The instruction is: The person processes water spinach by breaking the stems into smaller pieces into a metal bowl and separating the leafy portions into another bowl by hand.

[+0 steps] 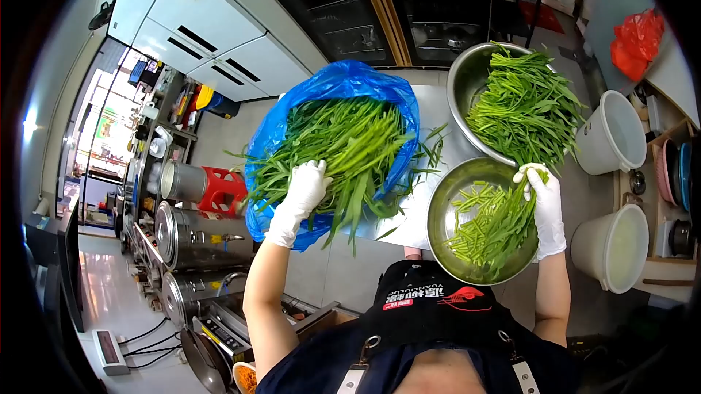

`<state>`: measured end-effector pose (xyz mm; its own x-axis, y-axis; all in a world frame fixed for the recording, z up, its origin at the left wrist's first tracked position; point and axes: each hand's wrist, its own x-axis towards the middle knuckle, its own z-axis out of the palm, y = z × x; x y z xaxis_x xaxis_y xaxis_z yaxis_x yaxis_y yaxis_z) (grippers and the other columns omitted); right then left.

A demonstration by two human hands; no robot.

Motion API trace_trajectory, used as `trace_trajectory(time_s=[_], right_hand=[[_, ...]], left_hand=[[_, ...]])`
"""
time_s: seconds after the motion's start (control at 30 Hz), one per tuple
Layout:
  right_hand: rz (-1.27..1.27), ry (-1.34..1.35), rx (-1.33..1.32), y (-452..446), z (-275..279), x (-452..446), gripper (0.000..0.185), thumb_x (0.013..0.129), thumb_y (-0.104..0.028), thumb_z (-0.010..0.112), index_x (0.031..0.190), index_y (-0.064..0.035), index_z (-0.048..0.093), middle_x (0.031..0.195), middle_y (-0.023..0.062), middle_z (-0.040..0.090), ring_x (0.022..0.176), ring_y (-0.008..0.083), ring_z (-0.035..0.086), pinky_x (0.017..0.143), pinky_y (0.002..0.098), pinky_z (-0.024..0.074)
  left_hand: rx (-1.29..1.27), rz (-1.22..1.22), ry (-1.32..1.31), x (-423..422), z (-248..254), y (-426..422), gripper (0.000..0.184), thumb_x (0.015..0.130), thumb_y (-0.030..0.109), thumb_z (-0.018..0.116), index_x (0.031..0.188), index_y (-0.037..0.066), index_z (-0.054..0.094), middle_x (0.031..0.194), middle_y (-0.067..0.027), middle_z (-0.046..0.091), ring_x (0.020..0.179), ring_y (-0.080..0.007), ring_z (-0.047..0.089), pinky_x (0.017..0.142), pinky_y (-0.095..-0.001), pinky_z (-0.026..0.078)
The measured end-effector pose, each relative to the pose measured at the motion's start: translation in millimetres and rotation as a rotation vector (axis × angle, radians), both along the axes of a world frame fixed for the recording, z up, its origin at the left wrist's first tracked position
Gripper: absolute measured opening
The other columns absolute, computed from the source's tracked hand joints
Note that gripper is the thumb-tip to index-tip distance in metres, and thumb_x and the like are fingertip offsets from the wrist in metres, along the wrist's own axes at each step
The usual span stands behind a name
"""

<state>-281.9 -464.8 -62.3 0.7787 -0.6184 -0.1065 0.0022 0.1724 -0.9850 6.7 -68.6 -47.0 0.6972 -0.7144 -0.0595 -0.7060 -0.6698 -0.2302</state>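
Observation:
A blue plastic bag point(407, 102) stands wide open on the metal table, heaped with long-stemmed leafy greens that look like water spinach point(350, 127). My left hand point(307, 188), in a white glove, lies at the near side of this heap with its fingers curled into the stems. My right hand point(540, 193), also gloved, is closed round a bunch of water spinach point(511, 222) at the right rim of a steel bowl point(438, 237). The bunch hangs down into the bowl, over short pieces of stem point(471, 230). Its fingertips are partly hidden by leaves.
Behind that bowl, a larger steel basin point(458, 87) holds more greens. Loose leaves lie on the metal table point(445, 149). Two white buckets point(610, 248) stand at the right, below a red plastic bag point(637, 40). Large steel pots point(197, 237) line the left side.

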Motion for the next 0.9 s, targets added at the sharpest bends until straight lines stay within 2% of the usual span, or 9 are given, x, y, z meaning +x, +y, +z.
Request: trace_trajectory(time_s=[0.1, 0.17, 0.23, 0.33, 0.43, 0.57, 0.77, 0.83, 0.9], right_hand=[[0.035, 0.004, -0.031, 2.9, 2.8, 5.5, 0.015, 0.095, -0.012, 0.054, 0.095, -0.0016, 0.064, 0.083, 0.0050, 0.068, 0.059, 0.0038, 0.047, 0.052, 0.0185, 0.0389], [0.043, 0.002, -0.028, 5.0, 5.3, 8.5, 0.014, 0.095, -0.011, 0.054, 0.095, -0.0014, 0.064, 0.083, 0.0050, 0.068, 0.059, 0.0038, 0.047, 0.052, 0.0180, 0.0389], [0.047, -0.008, -0.033, 6.7, 1.9, 9.6, 0.014, 0.094, -0.010, 0.054, 0.094, -0.0011, 0.064, 0.083, 0.0051, 0.068, 0.058, 0.0035, 0.047, 0.051, 0.0177, 0.0387], [0.066, -0.017, -0.028, 10.6, 0.3, 9.0, 0.014, 0.095, -0.011, 0.054, 0.095, -0.0007, 0.064, 0.083, 0.0052, 0.068, 0.060, 0.0032, 0.048, 0.052, 0.0175, 0.0386], [0.072, -0.005, 0.008, 13.7, -2.5, 5.2, 0.015, 0.095, -0.011, 0.054, 0.096, -0.0005, 0.064, 0.084, 0.0052, 0.068, 0.061, 0.0033, 0.048, 0.053, 0.0171, 0.0385], [0.055, 0.023, 0.009, 13.7, -3.2, -3.9, 0.016, 0.095, -0.014, 0.055, 0.096, -0.0005, 0.064, 0.084, 0.0057, 0.068, 0.061, 0.0037, 0.048, 0.053, 0.0174, 0.0389], [0.015, 0.011, 0.053, 10.5, -7.2, -16.5, 0.016, 0.095, -0.014, 0.055, 0.095, -0.0007, 0.064, 0.083, 0.0058, 0.067, 0.060, 0.0041, 0.049, 0.052, 0.0179, 0.0391], [0.011, 0.018, 0.050, 9.4, -8.5, -19.4, 0.019, 0.095, -0.018, 0.056, 0.094, -0.0010, 0.064, 0.082, 0.0061, 0.067, 0.061, 0.0052, 0.049, 0.052, 0.0190, 0.0390], [0.010, 0.027, 0.049, 8.7, -10.5, -20.7, 0.021, 0.095, -0.021, 0.057, 0.094, -0.0011, 0.064, 0.082, 0.0064, 0.067, 0.061, 0.0058, 0.050, 0.052, 0.0196, 0.0391]], left_hand=[[-0.080, -0.017, 0.053, -3.5, 33.3, -8.8, 0.049, 0.077, 0.026, 0.073, 0.120, 0.006, 0.059, 0.097, -0.0134, 0.064, 0.092, -0.0303, 0.061, 0.078, -0.0403, 0.050], [-0.056, 0.061, 0.092, -6.1, 63.6, -20.7, 0.044, 0.077, 0.022, 0.071, 0.117, 0.007, 0.063, 0.100, -0.0127, 0.066, 0.095, -0.0311, 0.062, 0.083, -0.0394, 0.050], [-0.186, -0.009, -0.098, -8.3, 76.0, -34.0, 0.020, 0.076, 0.018, 0.070, 0.092, 0.007, 0.072, 0.089, -0.0113, 0.066, 0.085, -0.0294, 0.063, 0.075, -0.0387, 0.051], [-0.386, -0.008, -0.070, -13.8, 67.1, -68.8, 0.010, 0.076, 0.017, 0.069, 0.079, 0.008, 0.072, 0.077, -0.0089, 0.064, 0.078, -0.0283, 0.063, 0.071, -0.0385, 0.050], [-0.322, -0.075, -0.035, -0.4, 26.3, -86.2, 0.008, 0.075, 0.017, 0.066, 0.074, 0.009, 0.070, 0.077, -0.0096, 0.064, 0.076, -0.0290, 0.063, 0.068, -0.0391, 0.050], [-0.215, -0.030, -0.060, 18.3, -18.2, -96.1, 0.009, 0.074, 0.018, 0.068, 0.074, 0.009, 0.069, 0.077, -0.0102, 0.064, 0.076, -0.0293, 0.063, 0.067, -0.0396, 0.050], [-0.338, -0.109, -0.081, 1.7, -19.8, -110.8, 0.007, 0.075, 0.016, 0.067, 0.077, 0.010, 0.070, 0.079, -0.0088, 0.064, 0.077, -0.0287, 0.062, 0.068, -0.0390, 0.050], [-0.341, -0.027, -0.153, 7.6, -9.9, -110.3, 0.005, 0.076, 0.014, 0.066, 0.077, 0.011, 0.070, 0.080, -0.0076, 0.063, 0.078, -0.0281, 0.062, 0.068, -0.0387, 0.050], [-0.484, -0.131, -0.112, 21.1, -11.0, -103.5, 0.004, 0.071, 0.009, 0.063, 0.071, 0.010, 0.067, 0.076, -0.0105, 0.060, 0.074, -0.0289, 0.060, 0.064, -0.0395, 0.049]])
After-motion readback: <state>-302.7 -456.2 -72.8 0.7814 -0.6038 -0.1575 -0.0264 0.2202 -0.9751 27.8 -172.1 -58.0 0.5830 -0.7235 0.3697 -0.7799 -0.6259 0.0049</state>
